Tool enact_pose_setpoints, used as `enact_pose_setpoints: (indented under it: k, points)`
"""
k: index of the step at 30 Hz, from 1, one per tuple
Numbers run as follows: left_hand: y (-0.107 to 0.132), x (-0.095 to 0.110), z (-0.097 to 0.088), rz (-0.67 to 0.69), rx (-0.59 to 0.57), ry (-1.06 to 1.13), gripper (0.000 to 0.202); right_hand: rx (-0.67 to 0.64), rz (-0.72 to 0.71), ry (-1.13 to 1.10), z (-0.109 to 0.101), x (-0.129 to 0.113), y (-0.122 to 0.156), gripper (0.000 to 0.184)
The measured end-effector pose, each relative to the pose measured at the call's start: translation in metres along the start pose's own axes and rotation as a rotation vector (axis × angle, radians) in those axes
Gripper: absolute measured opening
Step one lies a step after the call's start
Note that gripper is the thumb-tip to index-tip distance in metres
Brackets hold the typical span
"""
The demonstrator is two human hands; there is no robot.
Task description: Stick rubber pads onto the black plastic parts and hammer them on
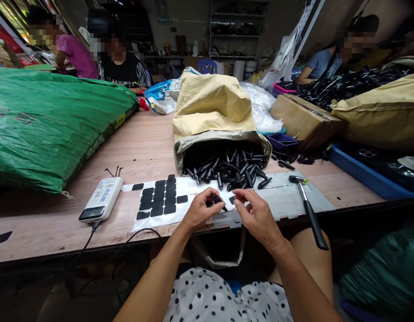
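My left hand (202, 210) is closed on a small black tube-like part (219, 202), held just above the table's near edge. Beside it, my right hand (257, 217) pinches a small black sticker (232, 200) between thumb and forefinger, a short gap from the part. Left of my hands lies a white backing sheet (180, 214) bearing rows of black rounded-square stickers (159, 197). Straight ahead, a tan woven sack (213, 103) lies with its mouth toward me, and many similar black parts (233, 167) spill out of it.
A hammer (305, 201) lies on a grey sheet (280, 197) at right, its handle over the table edge. A white power bank (102, 199) with a cable stands left. A green sack (52, 120), a blue tray (368, 174) and a cardboard box (300, 116) flank the table. Several people sit beyond.
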State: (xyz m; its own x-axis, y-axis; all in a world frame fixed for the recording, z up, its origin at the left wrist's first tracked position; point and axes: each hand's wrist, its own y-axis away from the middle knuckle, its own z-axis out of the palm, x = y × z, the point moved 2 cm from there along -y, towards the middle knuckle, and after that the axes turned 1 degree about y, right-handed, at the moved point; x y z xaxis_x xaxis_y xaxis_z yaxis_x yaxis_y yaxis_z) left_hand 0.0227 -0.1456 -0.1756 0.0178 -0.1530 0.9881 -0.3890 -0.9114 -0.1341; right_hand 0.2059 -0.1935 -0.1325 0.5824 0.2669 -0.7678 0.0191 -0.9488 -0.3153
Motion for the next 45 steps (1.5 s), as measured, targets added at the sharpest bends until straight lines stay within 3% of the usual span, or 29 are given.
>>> enact_pose_setpoints:
  k: [5, 12, 17, 23, 30, 32, 35, 37, 39, 42, 45]
  points:
    - [-0.001, -0.001, -0.001, 0.035, 0.018, -0.157, 0.020, -0.084, -0.057, -0.004, 0.010, -0.004, -0.003, 0.029]
    - [-0.002, 0.004, 0.003, 0.228, -0.033, -0.374, 0.013, -0.199, -0.104, 0.341, 0.010, -0.004, -0.003, 0.013]
    - [-0.001, 0.001, 0.005, 0.302, -0.042, -0.478, 0.016, -0.239, -0.111, 0.457, 0.009, 0.002, -0.002, 0.017]
    - [0.002, 0.003, 0.006, 0.329, -0.129, -0.563, 0.024, -0.198, -0.195, 0.425, 0.016, 0.009, -0.003, 0.023]
    - [0.001, 0.000, 0.008, 0.313, -0.124, -0.568, 0.015, -0.248, -0.071, 0.184, 0.004, 0.018, 0.007, 0.021]
    - [0.001, 0.002, 0.008, 0.322, -0.119, -0.596, 0.012, -0.191, -0.023, 0.120, -0.005, 0.026, 0.008, 0.022]
    - [0.010, 0.014, 0.013, 0.353, -0.152, -0.669, 0.011, 0.026, 0.052, 0.165, -0.022, 0.048, 0.004, 0.025]
    - [0.024, 0.024, 0.023, 0.361, -0.247, -0.690, 0.013, 0.108, 0.074, 0.269, -0.029, 0.063, 0.000, 0.031]
    - [0.043, 0.029, 0.038, 0.340, -0.391, -0.667, 0.014, 0.086, 0.066, 0.366, -0.031, 0.074, -0.003, 0.041]
    - [0.069, 0.015, 0.061, 0.262, -0.541, -0.652, 0.017, 0.031, 0.044, 0.479, -0.027, 0.080, -0.003, 0.040]
    - [0.082, -0.026, 0.070, 0.032, -0.489, -0.748, 0.014, 0.035, 0.004, 0.542, -0.021, 0.078, -0.001, 0.034]
